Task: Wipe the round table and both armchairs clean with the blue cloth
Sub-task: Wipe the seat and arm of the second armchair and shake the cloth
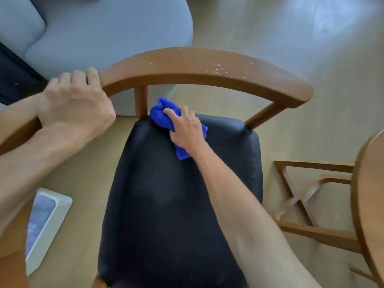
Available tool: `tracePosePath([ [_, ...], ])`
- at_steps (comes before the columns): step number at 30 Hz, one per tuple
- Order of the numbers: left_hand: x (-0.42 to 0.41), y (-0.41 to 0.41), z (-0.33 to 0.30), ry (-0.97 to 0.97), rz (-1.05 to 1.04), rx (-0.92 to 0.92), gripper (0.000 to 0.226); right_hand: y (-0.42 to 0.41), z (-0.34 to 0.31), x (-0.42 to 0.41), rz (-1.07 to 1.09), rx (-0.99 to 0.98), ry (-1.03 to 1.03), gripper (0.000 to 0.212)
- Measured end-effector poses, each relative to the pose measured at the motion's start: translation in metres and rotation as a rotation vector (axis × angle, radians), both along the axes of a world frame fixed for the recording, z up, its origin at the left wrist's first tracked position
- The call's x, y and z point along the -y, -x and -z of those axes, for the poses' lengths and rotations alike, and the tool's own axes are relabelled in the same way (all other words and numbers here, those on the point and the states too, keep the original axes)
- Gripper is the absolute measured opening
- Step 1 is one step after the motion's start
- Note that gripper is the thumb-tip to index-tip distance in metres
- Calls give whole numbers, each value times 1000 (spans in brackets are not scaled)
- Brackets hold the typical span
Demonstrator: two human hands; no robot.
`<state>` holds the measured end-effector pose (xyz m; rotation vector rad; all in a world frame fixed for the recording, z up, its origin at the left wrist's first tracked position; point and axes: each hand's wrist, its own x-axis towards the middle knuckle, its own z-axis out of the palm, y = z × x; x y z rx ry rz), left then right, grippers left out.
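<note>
An armchair with a curved wooden backrest [197, 67] and a black cushioned seat [166, 204] fills the middle of the view. My right hand [186, 129] holds the bunched blue cloth [162, 115] and presses it on the far part of the seat, beside a wooden spindle. My left hand [74, 100] grips the left end of the backrest rail. Pale specks dot the top of the rail towards its right. The round wooden table's edge [367, 194] shows at the right border.
A grey sofa [99, 30] stands behind the chair. A white box [47, 223] lies on the light wood floor at the lower left. The table's crossed wooden base [301, 200] sits right of the chair.
</note>
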<state>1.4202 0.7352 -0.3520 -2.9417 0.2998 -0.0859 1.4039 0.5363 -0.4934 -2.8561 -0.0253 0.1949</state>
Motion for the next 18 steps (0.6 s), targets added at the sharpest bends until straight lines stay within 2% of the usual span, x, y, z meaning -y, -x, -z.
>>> tracePosePath([
  [3, -3, -3, 5, -38, -62, -58, 26, 16, 0, 101, 259, 14, -49, 57],
  [6, -2, -6, 7, -67, -26, -94, 21, 67, -2, 171, 440, -18, -111, 56],
  [12, -5, -5, 6, -72, -53, -117, 21, 182, 1, 177, 941, 49, -456, 47],
  [14, -3, -4, 6, -61, -80, -100, 23, 235, -2, 157, 910, 7, -441, 48],
  [18, 0, 1, -3, 45, -46, -11, 32, 312, -15, 121, 495, -155, -305, 59],
])
